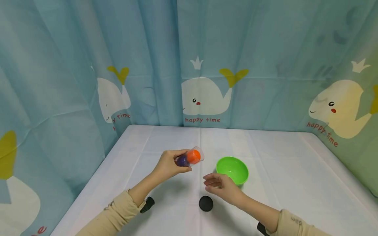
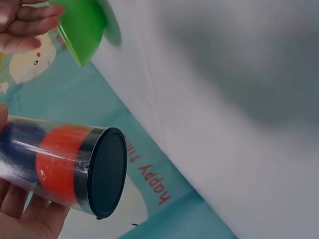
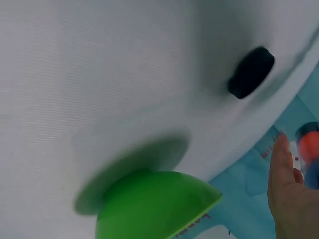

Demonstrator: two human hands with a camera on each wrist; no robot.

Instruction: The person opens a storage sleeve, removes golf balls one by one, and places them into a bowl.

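Note:
My left hand (image 1: 171, 165) grips a clear plastic canister (image 1: 201, 151) in the air over the table, tilted. An orange ball (image 1: 193, 156) and a dark purple ball (image 1: 183, 161) show through its wall. One end has a dark round cap (image 2: 108, 172) in the left wrist view; part of the canister is hidden by the fingers. My right hand (image 1: 222, 188) hovers to the right with fingers loosely extended, holding nothing. It overlaps the near left rim of a green bowl (image 1: 228, 164). Below it on the table lies a round black lid (image 1: 205, 203).
A white cloth covers the table (image 1: 280, 170), its far edge against a light blue curtain (image 1: 153, 49) with whale prints. Dark wrist-worn pieces (image 1: 147, 205) show under both forearms.

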